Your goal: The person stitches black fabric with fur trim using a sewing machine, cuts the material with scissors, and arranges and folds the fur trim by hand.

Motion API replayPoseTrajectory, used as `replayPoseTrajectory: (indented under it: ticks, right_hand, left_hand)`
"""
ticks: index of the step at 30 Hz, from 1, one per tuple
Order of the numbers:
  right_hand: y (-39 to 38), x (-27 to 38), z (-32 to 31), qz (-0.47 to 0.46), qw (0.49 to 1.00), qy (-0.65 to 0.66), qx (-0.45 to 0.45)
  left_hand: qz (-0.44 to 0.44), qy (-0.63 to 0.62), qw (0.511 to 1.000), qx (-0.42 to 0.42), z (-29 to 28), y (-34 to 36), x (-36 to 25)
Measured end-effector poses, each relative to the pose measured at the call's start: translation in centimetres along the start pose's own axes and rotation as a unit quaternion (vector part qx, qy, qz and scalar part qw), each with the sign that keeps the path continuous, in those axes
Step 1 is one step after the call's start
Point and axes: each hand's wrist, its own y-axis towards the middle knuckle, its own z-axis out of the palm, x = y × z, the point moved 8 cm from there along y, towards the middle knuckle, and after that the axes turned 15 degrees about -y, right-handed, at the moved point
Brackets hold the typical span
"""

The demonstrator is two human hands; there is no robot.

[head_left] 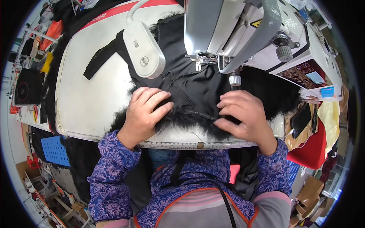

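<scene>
A black garment (185, 89) with smooth lining and a fluffy fur edge lies wrinkled across the table, its far part under the presser foot (198, 65) of a white sewing machine (201, 26). My left hand (142, 114) rests on its near left part, fingers bent and closed on the cloth by the fur edge; the fingertips are partly sunk in it. At the near right, my right hand (243, 116) hovers over or lightly touches the fur, thumb and fingers apart with black pile showing between them. A seam runs over the lining between both hands.
A white lamp head (144, 49) hangs left of the needle area. A narrow black strip of cloth (99, 57) lies on the white table (87, 102). A control panel (304, 74) is on the machine's right. A phone (300, 119) with a cable lies at right; a measuring tape (171, 144) lines the front edge.
</scene>
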Motion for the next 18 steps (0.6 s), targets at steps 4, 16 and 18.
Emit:
replayPoseTrajectory:
  ticks: [4,16,18]
  right_hand:
    - [-1.9,1.1,0.9,0.011,0.998,-0.029,0.048]
    - [-3.2,1.3,2.4,0.014,0.999,-0.047,-0.003]
    - [-3.0,1.1,1.5,0.021,0.998,-0.030,-0.047]
  left_hand:
    - [0.027,-0.027,0.999,-0.001,0.6,2.1,-1.4]
    - [-0.038,-0.137,0.989,0.028,1.6,3.7,-0.2]
    - [-0.032,-0.128,0.991,-0.002,1.6,4.2,0.9]
